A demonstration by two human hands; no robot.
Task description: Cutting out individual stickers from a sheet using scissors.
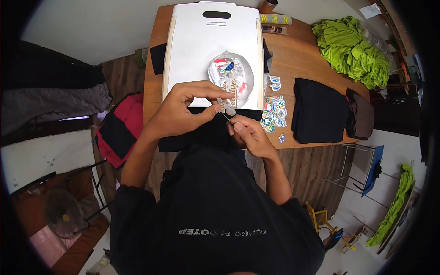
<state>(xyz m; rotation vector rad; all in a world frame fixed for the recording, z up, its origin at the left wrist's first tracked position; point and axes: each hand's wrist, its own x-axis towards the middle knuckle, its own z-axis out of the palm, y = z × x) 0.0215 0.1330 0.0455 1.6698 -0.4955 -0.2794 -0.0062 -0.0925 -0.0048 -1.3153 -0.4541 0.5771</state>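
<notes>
Over the near edge of a white board (188, 50), my left hand (181, 110) pinches a sticker with gold-brown script lettering (231, 98) between thumb and fingers. Just below and to the right, my right hand (252, 135) is closed on a thin, dark, pointed tool (225, 116); its exact kind is too small to tell. The tool's tip reaches the sticker's lower edge. Behind the sticker, a round whitish dish (250, 94) sits on the board with several colourful cut-out pieces (228, 66) inside.
On the wooden table (300, 46), loose printed stickers (275, 112) lie right of the board. Beyond them are folded black cloth (318, 110) and a lime-green fabric pile (350, 50). Rolls (275, 19) lie at the back. A red and black bag (121, 130) stands left.
</notes>
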